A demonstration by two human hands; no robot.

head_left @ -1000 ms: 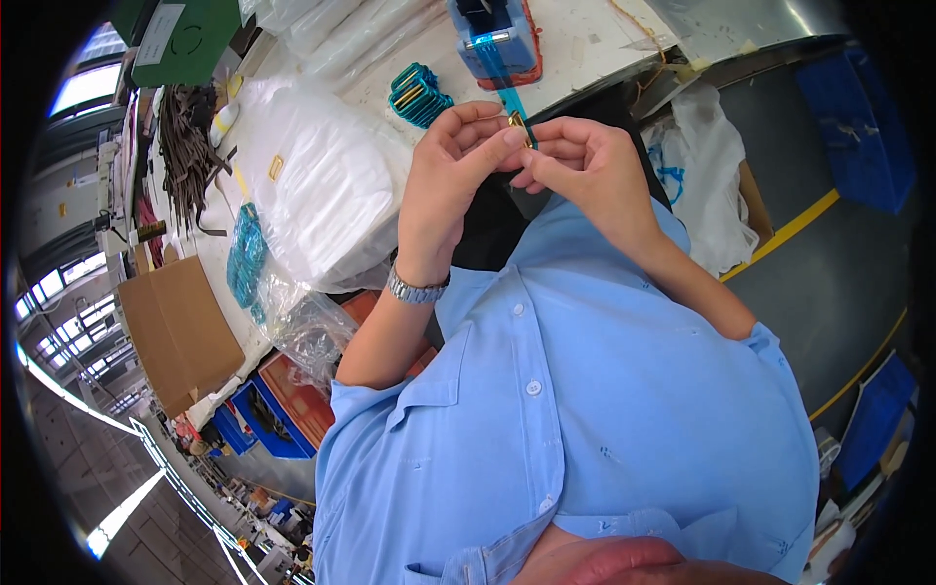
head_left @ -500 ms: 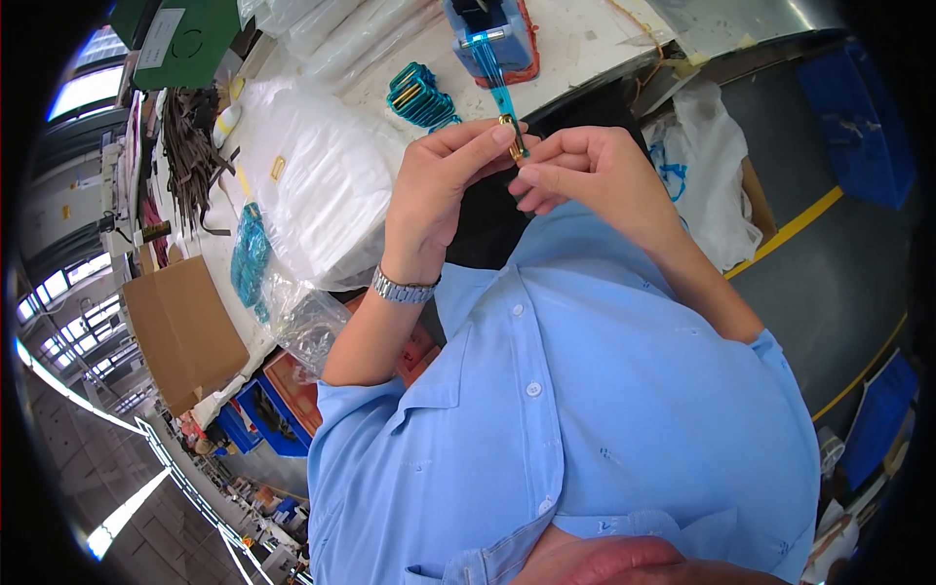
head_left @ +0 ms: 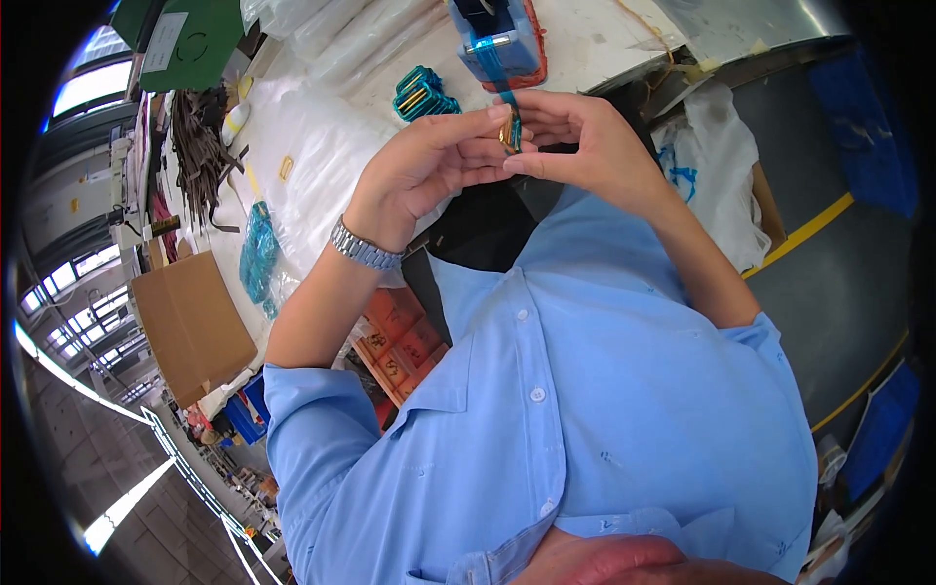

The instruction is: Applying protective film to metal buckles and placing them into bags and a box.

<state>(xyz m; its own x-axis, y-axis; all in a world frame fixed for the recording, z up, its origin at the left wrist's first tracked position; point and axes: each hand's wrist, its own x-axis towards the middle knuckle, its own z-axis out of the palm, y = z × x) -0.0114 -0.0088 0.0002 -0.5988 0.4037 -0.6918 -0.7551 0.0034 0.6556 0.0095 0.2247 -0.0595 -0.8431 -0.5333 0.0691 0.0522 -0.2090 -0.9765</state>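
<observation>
A small gold metal buckle, partly covered in blue tape, is held between my two hands at the table's near edge. My left hand, with a metal watch on its wrist, pinches it from the left between thumb and fingers. From the right, my right hand closes round its ends, index finger at the top and thumb below. A strip of blue tape runs down to the buckle from a blue tape dispenser. Left of the dispenser lies a pile of blue-wrapped gold pieces.
White plastic sheeting covers the table's left part, with a loose gold frame on it. Beyond are dark straps and a blue plastic bundle. A cardboard box stands left; a white bag hangs right.
My left hand has turned, its palm more exposed and its elbow swung outward. My right index finger has moved up to the tape, and the tape strip now reaches the buckle over a shorter length.
</observation>
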